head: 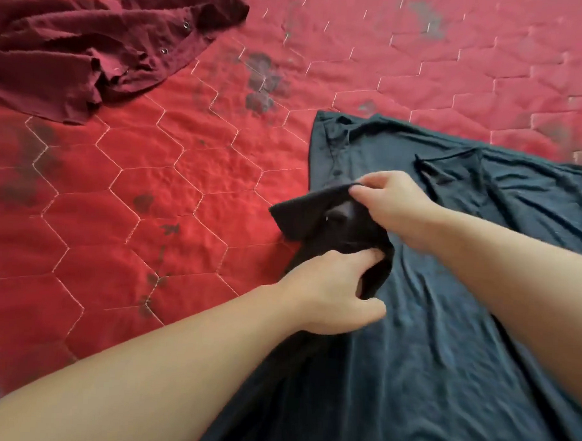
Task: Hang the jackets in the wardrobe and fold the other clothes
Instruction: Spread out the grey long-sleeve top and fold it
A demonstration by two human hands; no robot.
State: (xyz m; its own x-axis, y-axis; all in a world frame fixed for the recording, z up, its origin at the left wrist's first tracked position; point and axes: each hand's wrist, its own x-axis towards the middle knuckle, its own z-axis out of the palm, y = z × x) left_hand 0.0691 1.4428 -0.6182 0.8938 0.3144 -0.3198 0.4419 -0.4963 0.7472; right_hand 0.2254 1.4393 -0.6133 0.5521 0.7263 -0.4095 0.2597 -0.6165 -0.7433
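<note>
Dark teal jersey shirt [445,310] lies spread on the hexagon-quilted red bedspread [184,189], its floppy sleeve (or collar) pinched by the left hand [333,292] and right hand [397,205], well apart from a crumpled maroon garment [90,45].

Red hex-quilted bedspread [151,187], stained.

A red quilt [184,195] stitched in pale hexagons, with dark faded flower prints, covers the bed. On it lie two garments, well apart: a crumpled maroon shirt [74,44] with metal snaps at the far left, and a dark shirt [445,310] spread mostly flat at the right, its near-left part bunched up
</note>
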